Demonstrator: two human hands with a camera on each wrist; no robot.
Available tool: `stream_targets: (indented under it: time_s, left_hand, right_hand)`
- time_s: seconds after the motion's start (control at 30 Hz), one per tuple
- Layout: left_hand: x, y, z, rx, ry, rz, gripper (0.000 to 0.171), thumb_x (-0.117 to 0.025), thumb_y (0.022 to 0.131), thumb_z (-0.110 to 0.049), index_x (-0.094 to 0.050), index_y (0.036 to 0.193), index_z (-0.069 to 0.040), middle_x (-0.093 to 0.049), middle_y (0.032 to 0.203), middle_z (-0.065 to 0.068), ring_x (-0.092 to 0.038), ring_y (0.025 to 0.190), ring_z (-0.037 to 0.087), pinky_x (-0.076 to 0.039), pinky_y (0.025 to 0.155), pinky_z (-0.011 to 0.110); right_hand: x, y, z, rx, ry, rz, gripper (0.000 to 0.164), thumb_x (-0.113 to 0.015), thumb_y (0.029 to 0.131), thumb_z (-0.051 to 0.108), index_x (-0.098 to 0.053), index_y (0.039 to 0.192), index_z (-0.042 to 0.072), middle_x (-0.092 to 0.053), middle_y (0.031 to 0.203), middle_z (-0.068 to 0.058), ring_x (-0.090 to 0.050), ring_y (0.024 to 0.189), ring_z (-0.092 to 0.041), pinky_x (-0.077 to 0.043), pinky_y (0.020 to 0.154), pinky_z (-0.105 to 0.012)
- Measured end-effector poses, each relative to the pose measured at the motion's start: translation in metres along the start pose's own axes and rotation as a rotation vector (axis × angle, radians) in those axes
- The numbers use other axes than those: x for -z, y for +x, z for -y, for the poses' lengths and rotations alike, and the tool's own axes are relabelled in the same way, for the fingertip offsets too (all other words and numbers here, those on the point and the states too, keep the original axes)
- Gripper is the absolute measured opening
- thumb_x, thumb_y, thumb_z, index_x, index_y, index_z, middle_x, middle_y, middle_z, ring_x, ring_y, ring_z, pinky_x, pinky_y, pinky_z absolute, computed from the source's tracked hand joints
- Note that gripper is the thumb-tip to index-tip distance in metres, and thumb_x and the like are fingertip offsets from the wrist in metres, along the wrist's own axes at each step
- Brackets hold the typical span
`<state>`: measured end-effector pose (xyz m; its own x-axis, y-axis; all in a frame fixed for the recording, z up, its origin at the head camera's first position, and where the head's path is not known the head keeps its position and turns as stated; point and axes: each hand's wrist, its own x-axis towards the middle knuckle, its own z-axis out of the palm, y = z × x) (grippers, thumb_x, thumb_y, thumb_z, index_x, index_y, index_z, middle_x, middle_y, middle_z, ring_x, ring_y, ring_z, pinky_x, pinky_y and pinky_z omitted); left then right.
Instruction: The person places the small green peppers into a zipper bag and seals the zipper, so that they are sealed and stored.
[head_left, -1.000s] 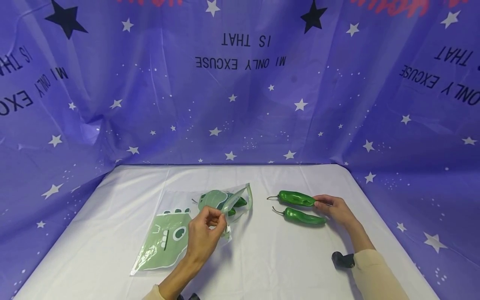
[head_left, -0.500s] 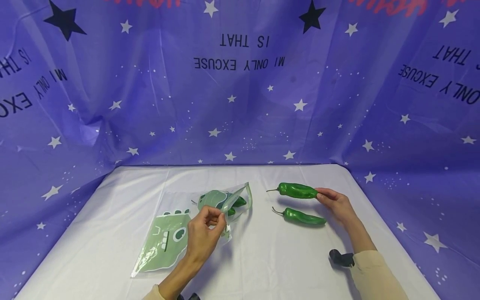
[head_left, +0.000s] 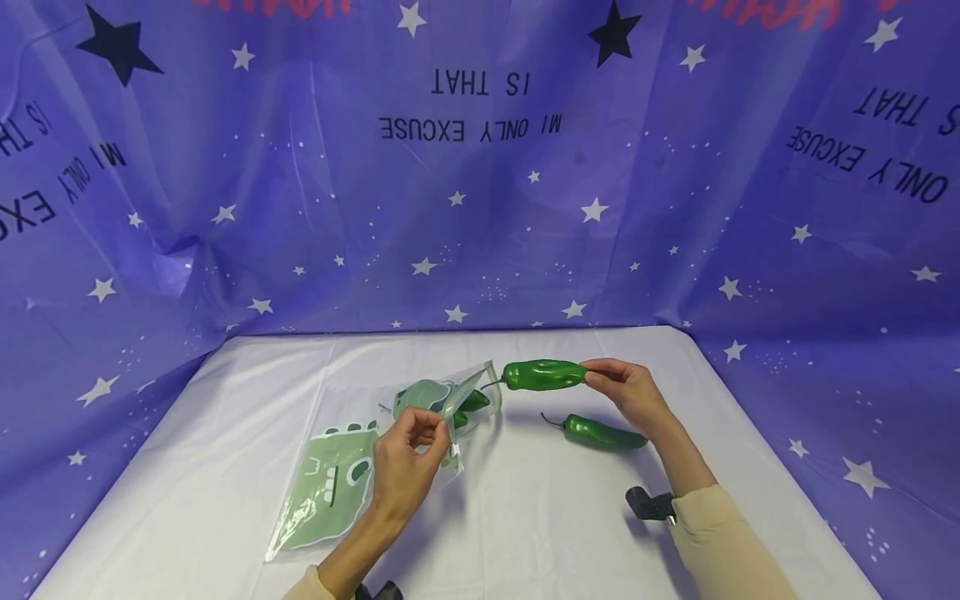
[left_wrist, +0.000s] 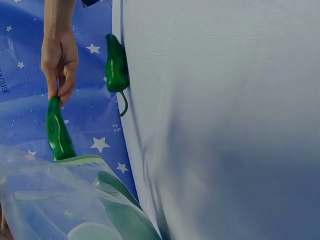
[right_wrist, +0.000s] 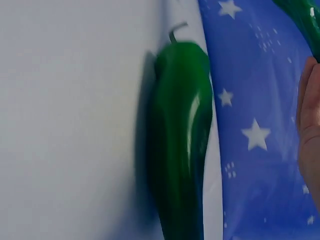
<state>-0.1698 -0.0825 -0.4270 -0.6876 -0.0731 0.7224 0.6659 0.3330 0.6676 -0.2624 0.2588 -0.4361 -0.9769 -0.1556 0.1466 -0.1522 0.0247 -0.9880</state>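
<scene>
While a clear green-print bag (head_left: 322, 500) lies on the desk (head_left: 540, 525), the left hand (head_left: 407, 462) pinches its mouth edge, bagged peppers (head_left: 476, 402) just beyond. Held pepper (head_left: 543, 375) at 2 o'clock from that hand, stem by the mouth, entry unclear. Loose pepper (head_left: 602, 432) at 4 o'clock from that one. Right hand (head_left: 630, 393) pinches held pepper's tip. Looks like bagging; next move likely calls for steady mouth, stem-first slide.

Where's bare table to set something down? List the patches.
In the head view, bare tablecloth lies below the resting pepper, between left hand and right wrist camera; also left of the bag. Crowded: the bag's mouth, with left hand and held pepper.
</scene>
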Motion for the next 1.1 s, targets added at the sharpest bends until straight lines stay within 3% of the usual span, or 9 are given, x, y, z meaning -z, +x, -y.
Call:
stream_targets:
  time_s: [0.1,0.23,0.53,0.73,1.1]
  left_hand:
    - [0.0,0.003,-0.01,-0.03,-0.007,-0.007,0.016,-0.066,0.074,0.013,-0.059,0.082,0.002,-0.065,0.068,0.008,-0.062,0.058,0.018,-0.051,0.055,0.017]
    - [0.0,0.004,-0.016,-0.05,-0.021,-0.004,0.017,-0.066,0.073,0.017,-0.059,0.082,0.004,-0.065,0.068,0.011,-0.062,0.058,0.021,-0.051,0.055,0.018]
    - [-0.001,0.0,0.004,-0.088,-0.034,0.007,0.016,-0.069,0.078,0.008,-0.063,0.088,-0.004,-0.067,0.074,0.006,-0.064,0.063,0.015,-0.051,0.06,0.015]
    - [-0.002,0.002,0.005,-0.12,-0.033,0.017,0.015,-0.07,0.08,0.005,-0.064,0.09,-0.004,-0.067,0.076,0.006,-0.065,0.065,0.016,-0.052,0.061,0.016]
    - [-0.006,0.001,0.007,-0.151,-0.034,0.044,0.014,-0.07,0.08,0.005,-0.066,0.09,-0.004,-0.066,0.077,0.004,-0.065,0.065,0.015,-0.052,0.061,0.017]
  right_hand:
    - [-0.014,0.006,-0.003,-0.005,-0.071,0.017,0.034,-0.071,0.085,0.015,-0.064,0.112,-0.006,-0.07,0.096,-0.001,-0.064,0.091,-0.014,-0.052,0.083,-0.025]
    - [-0.031,0.01,-0.007,-0.019,-0.083,0.036,0.033,-0.072,0.085,0.016,-0.066,0.111,-0.004,-0.069,0.098,-0.005,-0.063,0.092,-0.015,-0.052,0.083,-0.025]
    - [-0.052,0.015,-0.006,-0.023,-0.065,0.043,0.034,-0.074,0.083,0.015,-0.066,0.109,-0.005,-0.068,0.1,-0.007,-0.063,0.091,-0.017,-0.051,0.085,-0.029]
    - [-0.061,0.019,-0.005,-0.01,0.008,0.052,0.031,-0.072,0.083,0.007,-0.065,0.108,-0.008,-0.069,0.097,-0.006,-0.064,0.089,-0.017,-0.052,0.084,-0.028]
    - [-0.074,0.025,-0.001,0.001,-0.045,0.049,0.029,-0.074,0.082,0.013,-0.068,0.106,-0.003,-0.069,0.098,-0.007,-0.064,0.092,-0.018,-0.052,0.084,-0.028]
